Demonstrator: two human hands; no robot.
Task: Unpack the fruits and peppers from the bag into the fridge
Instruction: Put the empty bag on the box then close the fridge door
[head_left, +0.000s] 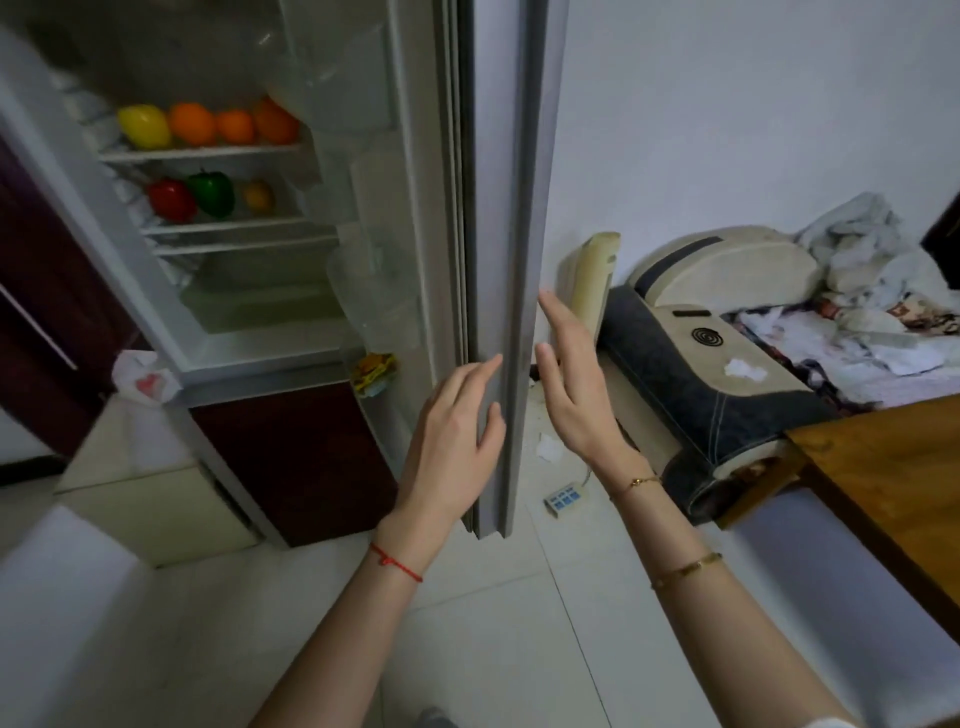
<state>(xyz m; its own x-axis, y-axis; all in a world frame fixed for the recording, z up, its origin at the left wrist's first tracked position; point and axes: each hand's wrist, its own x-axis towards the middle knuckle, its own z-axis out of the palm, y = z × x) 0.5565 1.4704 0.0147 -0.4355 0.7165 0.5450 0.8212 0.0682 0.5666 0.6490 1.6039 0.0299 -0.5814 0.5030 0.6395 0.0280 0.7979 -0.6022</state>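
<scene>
The fridge stands open, its grey door (511, 208) edge-on in front of me. On the upper shelf (202, 154) lie a yellow lemon (144, 125) and three oranges (192, 123). The shelf below holds a red pepper (172, 199), a green pepper (212, 192) and a small orange-yellow fruit (258, 195). My left hand (457, 426) lies with straight fingers against the inner side of the door's edge. My right hand (571, 384) is held flat beside the door's outer face, holding nothing. A white plastic bag (143, 376) sits crumpled on a low cabinet by the fridge.
A cream low cabinet (145, 499) stands at the left below the fridge. To the right are a padded massage chair (727, 364) heaped with cloths and a wooden table (893, 493). A power strip (563, 498) lies on the tiled floor behind the door.
</scene>
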